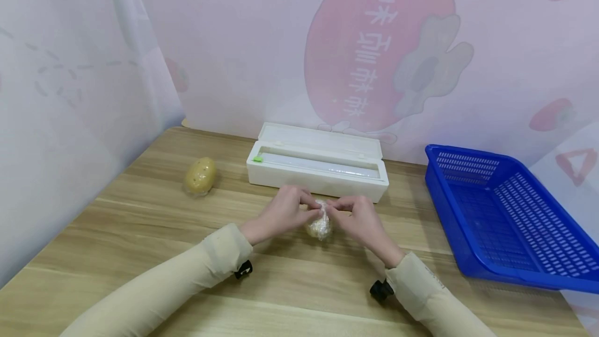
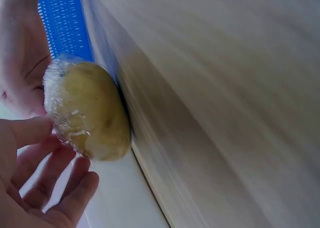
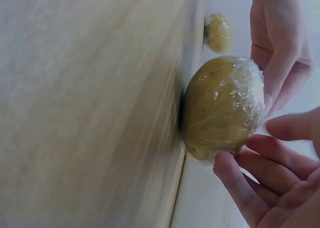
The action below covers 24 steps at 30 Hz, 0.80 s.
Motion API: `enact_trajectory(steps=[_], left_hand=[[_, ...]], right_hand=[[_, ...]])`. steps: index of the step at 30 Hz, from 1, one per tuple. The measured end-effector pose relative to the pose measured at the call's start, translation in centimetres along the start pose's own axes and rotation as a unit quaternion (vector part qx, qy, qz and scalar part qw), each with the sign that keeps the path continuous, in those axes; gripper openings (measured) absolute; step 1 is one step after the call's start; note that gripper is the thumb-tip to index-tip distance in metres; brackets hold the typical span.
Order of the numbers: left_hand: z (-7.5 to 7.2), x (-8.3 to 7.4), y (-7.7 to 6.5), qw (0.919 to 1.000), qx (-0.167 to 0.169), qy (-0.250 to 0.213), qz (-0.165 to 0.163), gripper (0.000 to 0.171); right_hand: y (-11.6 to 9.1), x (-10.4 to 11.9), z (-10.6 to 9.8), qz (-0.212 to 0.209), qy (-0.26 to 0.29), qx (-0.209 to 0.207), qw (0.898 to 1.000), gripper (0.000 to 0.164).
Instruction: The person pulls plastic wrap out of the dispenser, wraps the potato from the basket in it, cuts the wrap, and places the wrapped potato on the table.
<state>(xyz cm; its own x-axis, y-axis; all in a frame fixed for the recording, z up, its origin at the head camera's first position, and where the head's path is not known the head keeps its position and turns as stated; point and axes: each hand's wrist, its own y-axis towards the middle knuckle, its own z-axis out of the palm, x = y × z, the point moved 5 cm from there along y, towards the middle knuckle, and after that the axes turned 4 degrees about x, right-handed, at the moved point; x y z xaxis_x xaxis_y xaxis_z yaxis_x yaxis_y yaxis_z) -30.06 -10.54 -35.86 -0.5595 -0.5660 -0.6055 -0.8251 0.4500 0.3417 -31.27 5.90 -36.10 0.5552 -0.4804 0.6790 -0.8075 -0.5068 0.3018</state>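
Observation:
A potato (image 2: 102,112) wrapped in clear cling film (image 1: 322,213) sits on the table between the two hands. The left hand (image 1: 286,212) pinches the gathered film on the potato's top from the left. Opposite it, the right hand (image 1: 359,221) pinches the same bunched film between thumb and fingers. In the right wrist view, smooth film covers the side of the potato (image 3: 210,107), and crinkled folds bunch towards the fingertips (image 3: 225,163). The hands partly cover the potato in the head view.
Another film-wrapped potato (image 1: 201,176) lies at the back left of the wooden table (image 1: 154,212). Behind the hands stands a white cling film box (image 1: 318,183), lid raised, with a roll inside and a green slider. A blue plastic basket (image 1: 460,238) stands on the right.

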Motion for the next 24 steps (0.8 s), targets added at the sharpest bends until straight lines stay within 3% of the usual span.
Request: enact_trajectory(steps=[6,12,20,24], left_hand=[[0.1,0.3,0.1,0.9966,-0.024,-0.027,-0.074,0.005],[0.2,0.0,0.3,0.9956,-0.051,-0.025,-0.075,0.012],[0.4,0.3,0.2,0.9885,-0.093,-0.068,-0.098,0.008],[0.4,0.3,0.2,0.988,-0.094,-0.073,-0.099,0.008]], right_hand=[[-0.1,0.4,0.1,0.002,0.005,0.031,1.0,0.01],[-0.2,0.1,0.2,0.01,0.015,0.044,0.999,0.011],[-0.2,-0.1,0.2,0.015,0.026,0.032,0.999,0.019],[0.0,-0.6,0.1,0.028,0.037,0.026,0.999,0.016]])
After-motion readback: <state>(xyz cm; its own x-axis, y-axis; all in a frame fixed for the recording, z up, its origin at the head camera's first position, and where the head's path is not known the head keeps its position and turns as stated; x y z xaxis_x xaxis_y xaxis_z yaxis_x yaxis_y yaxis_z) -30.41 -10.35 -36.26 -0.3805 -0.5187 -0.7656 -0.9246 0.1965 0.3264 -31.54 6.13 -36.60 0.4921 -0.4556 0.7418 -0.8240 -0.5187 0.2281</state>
